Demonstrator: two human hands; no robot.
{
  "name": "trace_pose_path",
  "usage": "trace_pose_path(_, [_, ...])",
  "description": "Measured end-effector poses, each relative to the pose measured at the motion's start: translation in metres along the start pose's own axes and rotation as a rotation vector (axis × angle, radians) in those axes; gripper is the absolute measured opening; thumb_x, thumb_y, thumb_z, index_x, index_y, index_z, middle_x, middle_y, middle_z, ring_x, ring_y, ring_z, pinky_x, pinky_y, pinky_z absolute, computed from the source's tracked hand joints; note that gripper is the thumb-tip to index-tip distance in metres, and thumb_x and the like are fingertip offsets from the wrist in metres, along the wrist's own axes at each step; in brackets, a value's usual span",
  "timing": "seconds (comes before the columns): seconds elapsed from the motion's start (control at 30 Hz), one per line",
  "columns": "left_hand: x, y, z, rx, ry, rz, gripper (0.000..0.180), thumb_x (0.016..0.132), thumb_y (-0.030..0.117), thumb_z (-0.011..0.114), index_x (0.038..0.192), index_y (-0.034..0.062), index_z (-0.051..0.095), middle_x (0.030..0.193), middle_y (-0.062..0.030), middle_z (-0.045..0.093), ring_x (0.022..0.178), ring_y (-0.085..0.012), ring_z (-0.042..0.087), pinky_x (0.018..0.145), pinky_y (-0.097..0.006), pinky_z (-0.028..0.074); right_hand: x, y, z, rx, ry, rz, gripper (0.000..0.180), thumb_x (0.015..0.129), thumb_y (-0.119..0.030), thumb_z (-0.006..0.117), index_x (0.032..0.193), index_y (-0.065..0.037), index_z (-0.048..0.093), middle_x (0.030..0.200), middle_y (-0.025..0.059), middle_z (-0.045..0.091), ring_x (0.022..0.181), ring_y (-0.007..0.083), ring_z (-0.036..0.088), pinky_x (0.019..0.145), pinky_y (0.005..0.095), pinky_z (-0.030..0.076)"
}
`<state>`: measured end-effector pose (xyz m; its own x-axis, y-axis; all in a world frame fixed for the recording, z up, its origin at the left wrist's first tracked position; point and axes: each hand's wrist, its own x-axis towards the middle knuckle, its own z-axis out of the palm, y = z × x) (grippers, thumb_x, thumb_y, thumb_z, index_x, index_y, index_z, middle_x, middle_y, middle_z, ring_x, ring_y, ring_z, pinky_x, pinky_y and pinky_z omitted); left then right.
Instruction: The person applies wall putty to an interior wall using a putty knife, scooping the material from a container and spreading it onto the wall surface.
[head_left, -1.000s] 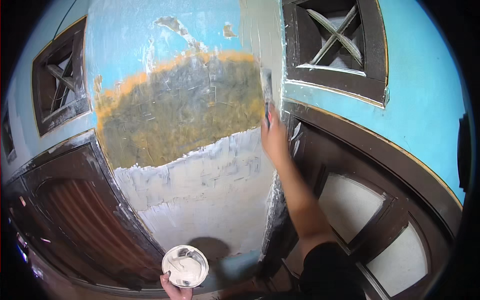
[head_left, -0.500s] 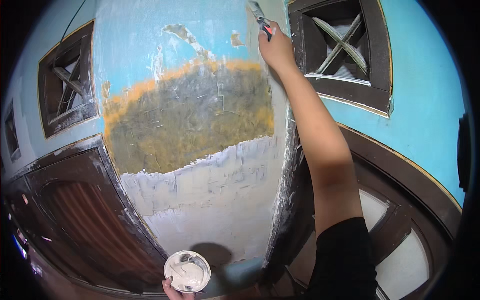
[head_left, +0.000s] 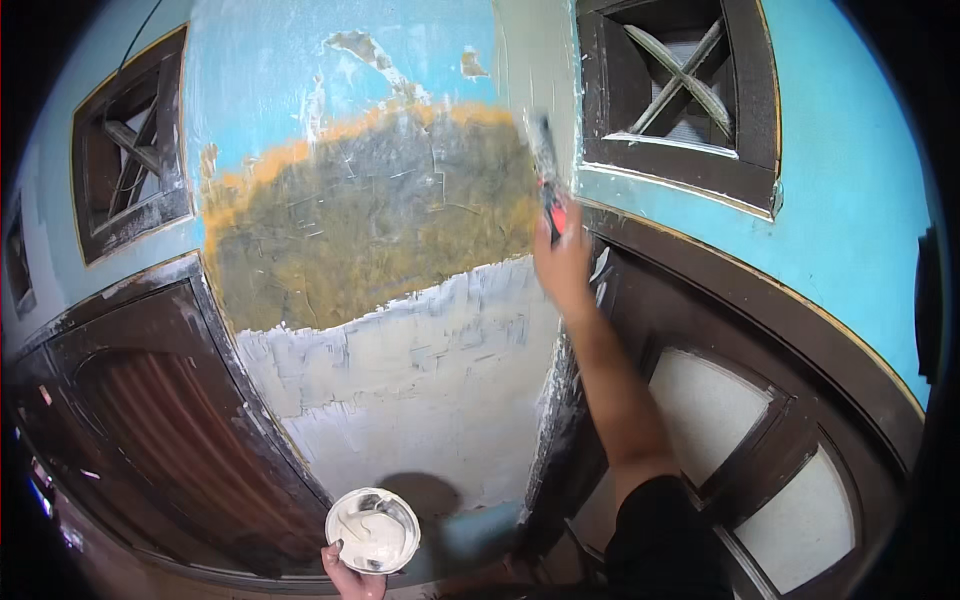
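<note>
My right hand [head_left: 564,262] is closed around the red and black handle of a putty knife [head_left: 544,150]. The knife's blade, slightly smeared by motion, points up along the right edge of the wall, beside a pale grey skimmed strip [head_left: 533,60]. Low in the middle, my left hand [head_left: 348,577] grips a round white bowl [head_left: 333,520] from below, its thumb over the rim. Creamy off-white putty [head_left: 372,537] lies in the bowl. Between them the wall has a bare, dark olive-brown patch [head_left: 380,215] with orange edges, and whitish putty [head_left: 410,365] covers the part below it.
Above the patch, the light blue paint [head_left: 260,80] has chipped spots. Dark brown doors [head_left: 150,400] [head_left: 790,400] flank the wall section. Framed vents with crossed slats [head_left: 130,150] [head_left: 685,80] sit above them. A thin cable [head_left: 138,45] hangs at upper left.
My right hand has come down the wall's right edge with the putty knife. The left hand and bowl have shifted slightly up and left in view, as the whole view has tilted a little.
</note>
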<state>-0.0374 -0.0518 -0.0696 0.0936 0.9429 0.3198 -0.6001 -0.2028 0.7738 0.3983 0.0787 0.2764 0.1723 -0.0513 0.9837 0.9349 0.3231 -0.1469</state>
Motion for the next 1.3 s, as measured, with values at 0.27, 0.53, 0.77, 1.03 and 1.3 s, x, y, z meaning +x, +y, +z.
trace_pose_path(0.27, [0.01, 0.003, 0.012, -0.37, 0.07, -0.254, 0.057, 0.09, 0.031, 0.046, 0.141, 0.0057, 0.04, 0.138, -0.0131, 0.051, 0.123, -0.0278, 0.053, 0.105, -0.045, 0.044, 0.204, -0.062, 0.018, -0.151, -0.103, 0.013, 0.044, 0.093, -0.028, 0.055, 0.132, -0.01, 0.052, 0.098, 0.0268, 0.067, 0.093, 0.0469, 0.064, 0.078, 0.0527, 0.051])
trace_pose_path(0.53, [-0.01, -0.008, -0.021, 0.083, 0.102, -0.055, 0.065, 0.086, 0.042, 0.048, 0.142, 0.008, 0.044, 0.136, -0.0113, 0.054, 0.122, -0.0292, 0.054, 0.105, -0.047, 0.044, -0.035, -0.021, -0.026, -0.052, -0.063, -0.022, 0.046, 0.087, -0.008, 0.06, 0.133, -0.002, 0.054, 0.11, 0.0262, 0.066, 0.102, 0.0416, 0.066, 0.087, 0.0434, 0.053])
trace_pose_path(0.77, [0.007, 0.01, -0.001, 0.0, 0.089, -0.046, 0.068, 0.082, 0.037, 0.053, 0.142, 0.0059, 0.042, 0.137, -0.0133, 0.052, 0.12, -0.0302, 0.056, 0.103, -0.049, 0.046, 0.054, -0.037, -0.023, 0.023, -0.021, 0.049, 0.042, 0.092, -0.016, 0.057, 0.131, -0.001, 0.052, 0.109, 0.0278, 0.065, 0.098, 0.0444, 0.065, 0.083, 0.0468, 0.052])
trace_pose_path(1.03, [0.011, 0.009, 0.01, -0.544, 0.225, -0.389, 0.064, 0.084, 0.034, 0.051, 0.142, 0.0078, 0.044, 0.137, -0.0139, 0.053, 0.121, -0.031, 0.055, 0.104, -0.049, 0.045, 0.035, -0.027, -0.022, -0.108, -0.103, 0.074, 0.042, 0.091, -0.017, 0.057, 0.132, -0.006, 0.052, 0.101, 0.0273, 0.067, 0.093, 0.0465, 0.064, 0.08, 0.0504, 0.051])
trace_pose_path(1.3, [0.012, 0.002, -0.004, -0.466, 0.21, -0.355, 0.068, 0.081, 0.04, 0.051, 0.141, 0.0078, 0.046, 0.135, -0.013, 0.055, 0.121, -0.0336, 0.055, 0.103, -0.052, 0.045, -0.042, -0.023, -0.034, -0.045, -0.061, 0.213, 0.043, 0.092, -0.015, 0.057, 0.134, -0.005, 0.05, 0.115, 0.0255, 0.064, 0.104, 0.042, 0.063, 0.088, 0.0448, 0.05])
